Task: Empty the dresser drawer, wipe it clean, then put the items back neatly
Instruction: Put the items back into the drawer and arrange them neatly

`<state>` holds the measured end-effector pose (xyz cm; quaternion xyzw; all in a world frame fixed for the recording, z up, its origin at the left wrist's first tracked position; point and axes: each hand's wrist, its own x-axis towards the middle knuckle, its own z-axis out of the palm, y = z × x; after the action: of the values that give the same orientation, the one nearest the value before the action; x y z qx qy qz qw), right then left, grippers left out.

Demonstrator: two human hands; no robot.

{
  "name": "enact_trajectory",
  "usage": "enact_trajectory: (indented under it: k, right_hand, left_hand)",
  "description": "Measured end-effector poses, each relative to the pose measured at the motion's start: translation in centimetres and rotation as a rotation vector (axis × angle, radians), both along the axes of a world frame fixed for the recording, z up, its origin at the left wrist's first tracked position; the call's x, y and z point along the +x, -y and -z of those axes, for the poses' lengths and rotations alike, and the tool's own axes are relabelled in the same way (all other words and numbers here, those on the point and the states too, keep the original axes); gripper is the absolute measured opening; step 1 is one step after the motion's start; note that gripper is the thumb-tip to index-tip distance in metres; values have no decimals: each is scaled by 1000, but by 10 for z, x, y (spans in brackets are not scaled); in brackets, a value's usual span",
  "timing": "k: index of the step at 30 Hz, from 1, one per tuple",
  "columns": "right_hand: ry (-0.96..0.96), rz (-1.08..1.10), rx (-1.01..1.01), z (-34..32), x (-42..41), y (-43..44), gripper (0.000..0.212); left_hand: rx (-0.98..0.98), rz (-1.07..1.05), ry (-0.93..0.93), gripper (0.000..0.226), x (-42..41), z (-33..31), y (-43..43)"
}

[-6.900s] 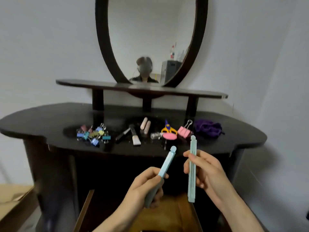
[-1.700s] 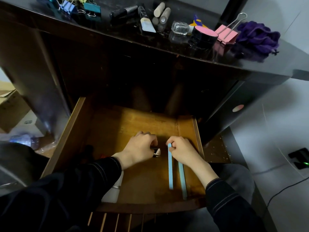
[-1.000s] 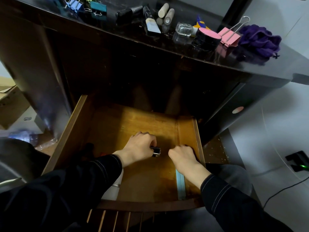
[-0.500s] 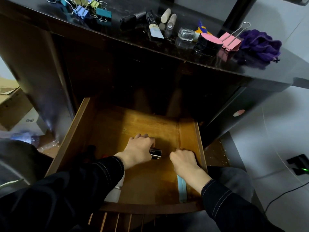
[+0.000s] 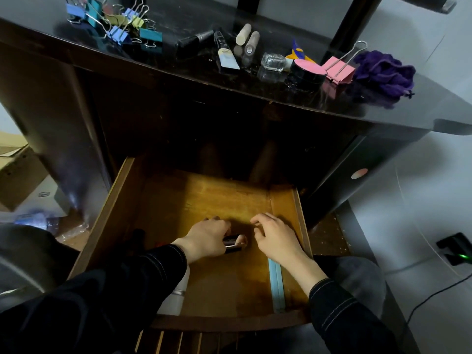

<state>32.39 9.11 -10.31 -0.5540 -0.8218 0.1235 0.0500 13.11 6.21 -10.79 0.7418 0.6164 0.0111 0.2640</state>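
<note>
Wooden and pulled open, the drawer (image 5: 120, 208) sits below the black dresser top (image 5: 184, 14). On that top lie coloured binder clips (image 5: 120, 26), a glass bottle (image 5: 274, 62), a pink-lidded jar (image 5: 307, 72), a pink binder clip (image 5: 337, 71) and a purple cloth (image 5: 383, 72). A white bottle (image 5: 175, 296) shows under the left sleeve. Light blue sealing clips (image 5: 277, 284) lie along the drawer's right wall, their far ends hidden by the right hand (image 5: 277, 238). Its fingers hang loosely curled, gripping nothing. The left hand (image 5: 207, 238) clasps a small dark shiny tube (image 5: 233, 245) low over the drawer floor.
</note>
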Motion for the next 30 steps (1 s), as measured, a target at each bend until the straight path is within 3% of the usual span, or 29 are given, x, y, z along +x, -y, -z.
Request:
enact_trajectory:
  k: [6, 11, 14, 16, 18, 20, 23, 30]
  right_hand:
    - [105, -201, -220, 8, -2, 3, 54]
    - [178, -174, -160, 11, -5, 4, 46]
    - [177, -93, -200, 12, -3, 3, 45]
    - [199, -47, -239, 13, 1, 3, 59]
    - [228, -8, -248, 14, 3, 3, 83]
    - [243, 12, -187, 14, 4, 4, 93]
    - [211, -23, -96, 13, 4, 3, 84]
    - [130, -38, -175, 17, 1, -1, 66]
  left_hand:
    - [42, 45, 51, 24, 6, 5, 1]
    - [61, -79, 43, 30, 2, 7, -1]
    - [32, -142, 54, 50, 1, 5, -3]
    - [7, -148, 70, 61, 2, 5, -4]
    - [-11, -130, 85, 59, 2, 6, -4]
    - [-19, -102, 69, 54, 2, 8, -3]
    - [-17, -93, 37, 45, 3, 9, -2]
    - [-12, -75, 35, 41, 3, 14, -4]
